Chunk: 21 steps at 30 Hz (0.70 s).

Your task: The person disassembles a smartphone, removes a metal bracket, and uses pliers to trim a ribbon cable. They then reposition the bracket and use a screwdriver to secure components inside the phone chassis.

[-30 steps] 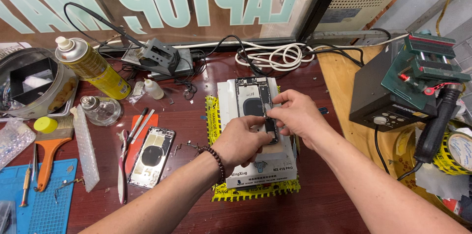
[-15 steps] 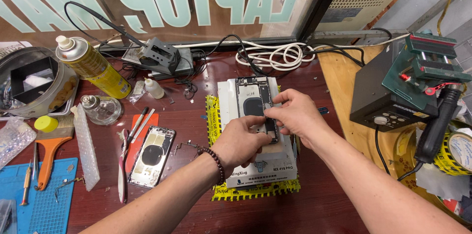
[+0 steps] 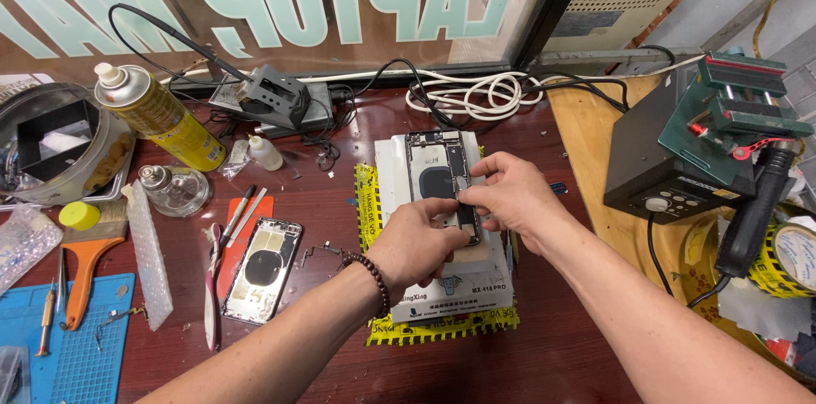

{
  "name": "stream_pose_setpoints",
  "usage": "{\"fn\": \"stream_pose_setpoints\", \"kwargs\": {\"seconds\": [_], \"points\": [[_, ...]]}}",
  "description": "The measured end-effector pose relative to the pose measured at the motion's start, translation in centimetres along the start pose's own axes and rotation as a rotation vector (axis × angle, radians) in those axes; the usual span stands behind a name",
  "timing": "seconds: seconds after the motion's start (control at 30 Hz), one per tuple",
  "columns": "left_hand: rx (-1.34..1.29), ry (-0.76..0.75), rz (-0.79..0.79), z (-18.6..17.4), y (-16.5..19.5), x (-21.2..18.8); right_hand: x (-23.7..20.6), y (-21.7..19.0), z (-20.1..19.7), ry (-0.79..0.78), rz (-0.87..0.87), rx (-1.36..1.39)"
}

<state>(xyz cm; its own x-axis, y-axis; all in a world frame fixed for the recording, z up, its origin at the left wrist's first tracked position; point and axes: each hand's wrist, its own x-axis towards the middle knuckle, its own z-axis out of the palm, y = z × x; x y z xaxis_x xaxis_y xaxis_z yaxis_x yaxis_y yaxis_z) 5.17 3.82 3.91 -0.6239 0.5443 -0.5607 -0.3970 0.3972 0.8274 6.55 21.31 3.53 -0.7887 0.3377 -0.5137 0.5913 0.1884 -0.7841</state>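
Left hand (image 3: 416,244): fingers curled, fingertips pressed on the lower part of the opened phone (image 3: 442,176); a dark bead bracelet (image 3: 372,278) at the wrist.
Right hand (image 3: 510,196): thumb and forefinger pinched together on a small part at the phone's right edge; too small to tell what.
Opened phone: lies inner side up on a white pad (image 3: 399,175), itself on a yellow mat (image 3: 367,200), mid-desk.
Left of the mat: a second phone back housing (image 3: 262,268) flat on the desk (image 3: 340,200).
Far left: a yellow spray can (image 3: 161,115), tilted.
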Motion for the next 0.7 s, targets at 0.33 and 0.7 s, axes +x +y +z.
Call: {"fn": "stream_pose_setpoints", "kwargs": {"seconds": [0.33, 0.7], "points": [[-0.006, -0.002, 0.001, 0.0, -0.1, 0.3, 0.4, 0.3, 0.2, 0.018, -0.04, -0.033], [-0.02, 0.003, 0.011, 0.0, -0.3, 0.5, -1.3, 1.3, -0.4, 0.069, -0.311, -0.203]]}}
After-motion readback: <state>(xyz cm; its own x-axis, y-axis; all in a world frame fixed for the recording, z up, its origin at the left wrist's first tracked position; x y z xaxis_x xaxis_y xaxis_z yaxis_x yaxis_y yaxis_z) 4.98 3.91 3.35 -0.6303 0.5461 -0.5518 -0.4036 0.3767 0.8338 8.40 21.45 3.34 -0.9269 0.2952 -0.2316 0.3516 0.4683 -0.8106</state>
